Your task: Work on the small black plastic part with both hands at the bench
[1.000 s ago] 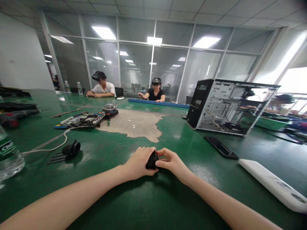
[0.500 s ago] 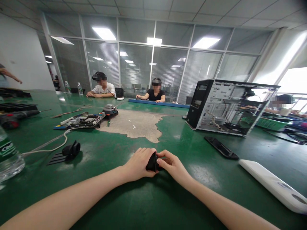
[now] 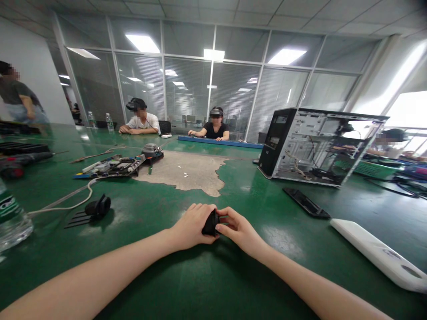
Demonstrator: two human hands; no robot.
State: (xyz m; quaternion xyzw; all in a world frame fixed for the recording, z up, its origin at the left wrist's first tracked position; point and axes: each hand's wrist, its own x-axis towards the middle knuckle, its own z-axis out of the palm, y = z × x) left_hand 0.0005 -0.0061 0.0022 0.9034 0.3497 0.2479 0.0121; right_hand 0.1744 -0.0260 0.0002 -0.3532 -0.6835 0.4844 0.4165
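A small black part point(image 3: 210, 223) is held between my two hands, low over the green table point(image 3: 160, 280). My left hand point(image 3: 192, 226) wraps round its left side, with the thumb below it. From the right, the fingers and thumb of my right hand point(image 3: 236, 227) pinch its edge. The underside of the part is hidden. Left of my hands lies another black piece point(image 3: 98, 207) with several prongs. A circuit board point(image 3: 113, 167) rests farther back on the left, with a round fan-like part point(image 3: 152, 152) at its right end.
An open computer case point(image 3: 310, 146) stands at the right. Nearer are a black strip point(image 3: 305, 203) and a white panel point(image 3: 376, 251). A water bottle point(image 3: 13, 218) is at the left edge. Two people sit across the table; another stands at the far left.
My right fingers have shifted slightly on the black part, while my left hand keeps its hold. The person at the far left has come further into view.
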